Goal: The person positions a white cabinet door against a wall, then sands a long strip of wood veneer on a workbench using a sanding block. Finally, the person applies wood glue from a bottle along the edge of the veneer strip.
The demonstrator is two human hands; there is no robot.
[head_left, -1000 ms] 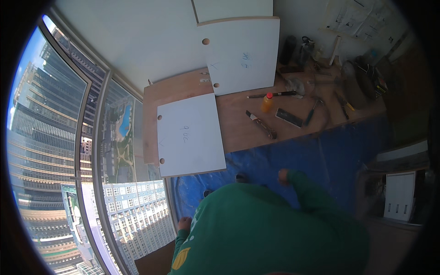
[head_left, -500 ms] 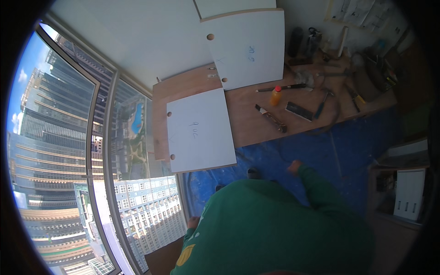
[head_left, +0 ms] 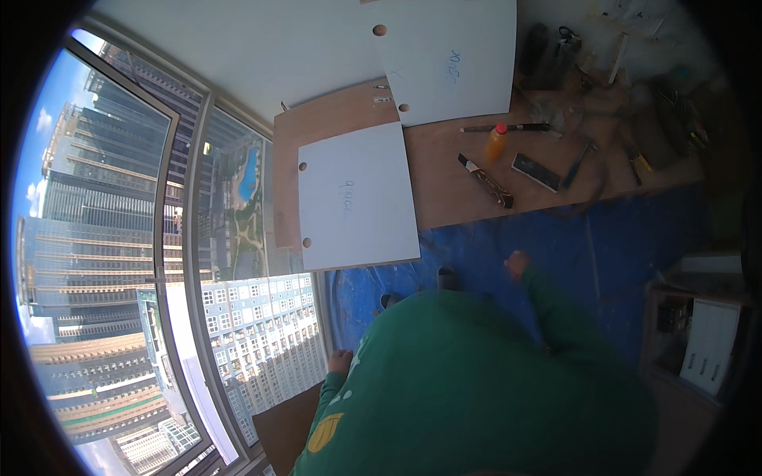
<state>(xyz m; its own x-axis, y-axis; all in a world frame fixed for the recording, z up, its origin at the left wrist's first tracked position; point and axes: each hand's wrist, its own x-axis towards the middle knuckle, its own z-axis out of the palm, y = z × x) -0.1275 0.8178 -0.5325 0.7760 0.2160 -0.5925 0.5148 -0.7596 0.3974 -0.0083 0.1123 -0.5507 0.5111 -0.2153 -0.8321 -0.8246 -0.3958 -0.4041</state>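
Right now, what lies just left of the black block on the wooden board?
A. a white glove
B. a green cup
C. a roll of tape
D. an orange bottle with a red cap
D: the orange bottle, red cap on top, lies on the wooden board just left of the black block.

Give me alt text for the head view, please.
A person in a green top stands on a blue tarp, right hand raised empty, left hand low. Ahead, two white panels and tools lie on a brown board beside a high-rise window.
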